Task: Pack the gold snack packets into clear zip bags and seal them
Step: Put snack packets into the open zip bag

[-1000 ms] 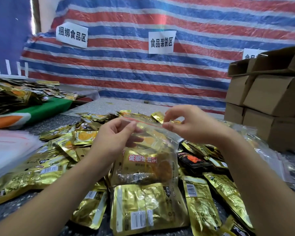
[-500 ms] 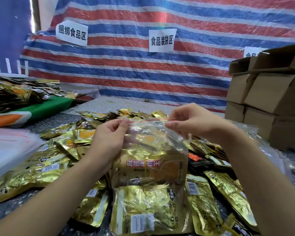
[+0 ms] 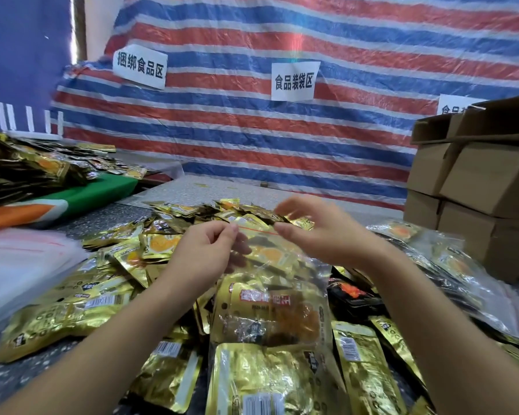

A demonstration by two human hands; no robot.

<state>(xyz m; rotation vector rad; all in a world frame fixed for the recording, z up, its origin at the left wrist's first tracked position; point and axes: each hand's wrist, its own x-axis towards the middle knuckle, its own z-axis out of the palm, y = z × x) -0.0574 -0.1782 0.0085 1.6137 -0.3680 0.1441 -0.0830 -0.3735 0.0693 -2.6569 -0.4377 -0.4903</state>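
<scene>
A clear zip bag (image 3: 270, 298) filled with gold snack packets stands upright in the middle of the table. Its red zip line runs along the top edge. My left hand (image 3: 206, 250) pinches the left end of that top edge. My right hand (image 3: 318, 232) pinches the right end with thumb and fingers, the other fingers raised. Loose gold snack packets (image 3: 72, 313) lie heaped all around the bag and under my forearms.
A stack of empty clear zip bags (image 3: 21, 262) lies at the left. Filled clear bags (image 3: 450, 265) lie at the right, in front of stacked cardboard boxes (image 3: 480, 187). More packets are piled at far left on a green board (image 3: 96, 196). A striped tarp hangs behind.
The bag's top has been pulled taut and flatter between both hands. My hands sit slightly lower and farther apart along the zip line than one second ago.
</scene>
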